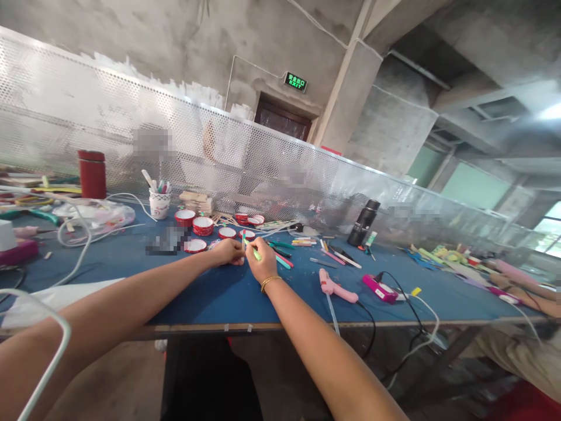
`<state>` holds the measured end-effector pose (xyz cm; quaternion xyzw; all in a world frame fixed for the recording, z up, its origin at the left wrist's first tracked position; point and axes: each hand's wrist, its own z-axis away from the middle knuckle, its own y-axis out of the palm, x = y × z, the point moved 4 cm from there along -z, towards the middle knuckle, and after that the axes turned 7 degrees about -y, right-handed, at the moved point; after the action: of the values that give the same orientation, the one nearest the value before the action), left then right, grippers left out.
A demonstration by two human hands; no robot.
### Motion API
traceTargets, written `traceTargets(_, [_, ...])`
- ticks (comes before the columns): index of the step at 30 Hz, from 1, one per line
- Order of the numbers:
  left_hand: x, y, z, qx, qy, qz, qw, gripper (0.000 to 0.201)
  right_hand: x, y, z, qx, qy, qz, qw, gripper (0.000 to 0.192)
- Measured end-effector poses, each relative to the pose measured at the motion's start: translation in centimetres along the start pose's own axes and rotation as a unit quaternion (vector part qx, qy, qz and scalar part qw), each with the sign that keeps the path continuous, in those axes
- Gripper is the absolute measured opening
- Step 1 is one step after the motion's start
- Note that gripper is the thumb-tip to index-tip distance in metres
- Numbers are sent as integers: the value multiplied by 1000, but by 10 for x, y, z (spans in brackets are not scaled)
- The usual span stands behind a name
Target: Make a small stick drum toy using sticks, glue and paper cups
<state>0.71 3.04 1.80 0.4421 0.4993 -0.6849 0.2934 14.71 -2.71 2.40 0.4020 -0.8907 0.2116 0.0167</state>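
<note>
Both hands are meeting well in from the front edge of the bench (131, 263), near its middle. The left hand (228, 252) is resting on the blue top with its fingers curled around one end of a small green stick (250, 250); how tightly it is closing cannot be told. The right hand (262, 264), with a gold bracelet (270, 283) at the wrist, is pinching the same stick. Red-and-white tins (202, 225) are sitting just behind the hands, and a pink glue gun (335, 288) is lying to the right, nearer the front edge.
</note>
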Motion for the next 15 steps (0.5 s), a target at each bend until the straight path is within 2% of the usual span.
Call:
traceTargets(8, [3, 1, -3, 2, -2, 1, 1000, 26, 1, 2, 0, 13, -5, 2, 1000, 19])
traceTargets(15, [-1, 0, 1, 2, 5, -2, 1000, 32, -6, -3, 1, -18, 29, 7, 999, 20])
